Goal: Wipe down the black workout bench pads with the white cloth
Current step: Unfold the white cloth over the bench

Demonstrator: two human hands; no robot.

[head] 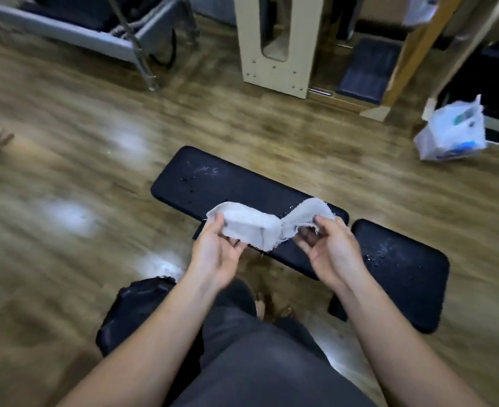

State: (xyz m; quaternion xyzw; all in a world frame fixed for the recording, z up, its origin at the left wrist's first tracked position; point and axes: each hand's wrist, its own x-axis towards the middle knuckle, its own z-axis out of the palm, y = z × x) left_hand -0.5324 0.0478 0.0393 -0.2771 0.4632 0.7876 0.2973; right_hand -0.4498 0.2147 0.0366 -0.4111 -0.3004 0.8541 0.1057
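Through the head camera we look down at our two hands holding a white cloth in the air, over the near edge of the long black bench pad toward its right end. Our left hand pinches the cloth's left end between thumb and curled fingers. Our right hand pinches the frayed right end the same way. The cloth sags and twists between them. Water drops dot the long pad near its far left corner, and also the shorter pad just beside its right end. A white plastic bag sits on the wooden floor at far right.
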